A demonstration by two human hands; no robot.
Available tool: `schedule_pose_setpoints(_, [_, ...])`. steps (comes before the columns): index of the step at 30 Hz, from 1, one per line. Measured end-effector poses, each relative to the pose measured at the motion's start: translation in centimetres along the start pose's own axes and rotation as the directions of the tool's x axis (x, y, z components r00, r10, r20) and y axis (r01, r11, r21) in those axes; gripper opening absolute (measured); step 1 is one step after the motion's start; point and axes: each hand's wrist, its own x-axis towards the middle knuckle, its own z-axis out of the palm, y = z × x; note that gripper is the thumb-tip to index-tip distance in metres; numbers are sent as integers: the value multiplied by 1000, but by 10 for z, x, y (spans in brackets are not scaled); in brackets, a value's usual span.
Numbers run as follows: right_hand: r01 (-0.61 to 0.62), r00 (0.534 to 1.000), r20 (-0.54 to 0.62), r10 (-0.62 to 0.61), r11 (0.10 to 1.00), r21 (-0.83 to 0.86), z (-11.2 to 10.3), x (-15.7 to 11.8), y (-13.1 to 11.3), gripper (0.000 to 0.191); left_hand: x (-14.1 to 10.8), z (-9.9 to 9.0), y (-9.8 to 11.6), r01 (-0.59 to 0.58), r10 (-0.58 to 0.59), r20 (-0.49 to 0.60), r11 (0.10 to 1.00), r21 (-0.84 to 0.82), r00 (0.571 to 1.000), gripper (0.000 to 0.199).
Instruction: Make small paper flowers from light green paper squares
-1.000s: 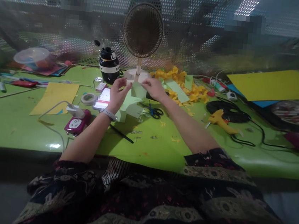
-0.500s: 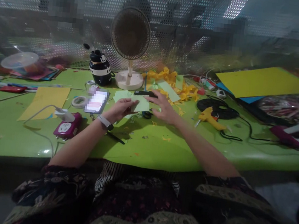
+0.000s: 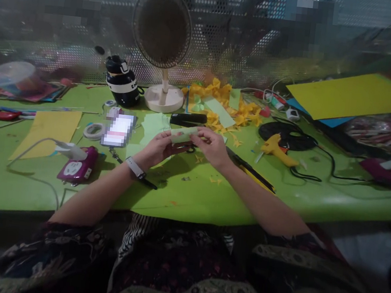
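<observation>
Between my hands is a small pale green paper (image 3: pixel 183 135), which looks narrow, as if folded or tilted. My left hand (image 3: pixel 158 148) pinches its left end, and my right hand (image 3: pixel 212 147) grips its right end with bent fingers. Other pale green papers (image 3: pixel 154 126) lie on the table beyond my left hand. A black stapler-like object (image 3: pixel 188 119) rests just behind the held paper. Yellow paper pieces (image 3: pixel 218 93) are heaped farther back, with green strips on them.
A phone (image 3: pixel 118 130), tape roll (image 3: pixel 94 131) and purple power adapter (image 3: pixel 78 167) lie left. A fan (image 3: pixel 164 97) and a black bottle (image 3: pixel 123 85) stand behind. To the right are a yellow glue gun (image 3: pixel 279 150) and a yellow sheet (image 3: pixel 354 98).
My right hand has closed on the paper's right end, and the paper now shows as a narrower strip. The view has shifted, uncovering the stapler-like object and a dark long tool beside my right wrist.
</observation>
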Motion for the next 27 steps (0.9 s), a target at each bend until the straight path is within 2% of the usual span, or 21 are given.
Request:
schedule_pose_setpoints(3, [-31, 998, -61, 27, 997, -65, 3, -3, -2, 48, -3, 3, -3, -19, 19, 43, 1000, 1, 999, 45])
schedule_pose_setpoints(5, [-20, 998, -67, 14, 996, -88, 4, -6, -4, 49, -5, 5, -3, -66, 60, 82, 996, 65, 995, 51])
schedule_pose_setpoints(9, [-20, 998, -59, 18, 999, -37, 5, -8, -5, 48, -10, 6, -4, -137, 120, 105, 975, 176, 987, 45])
schedule_pose_setpoints(13, [-13, 997, -81, 15, 1000, 19, 7, -8, -3, 47, -10, 6, -4, -135, 117, 109, 976, 169, 987, 40])
schedule_pose_setpoints(27, [22, 997, -67, -24, 999, -36, 6, -10, -6, 43, -9, 4, -6, -140, 121, 107, 973, 184, 987, 33])
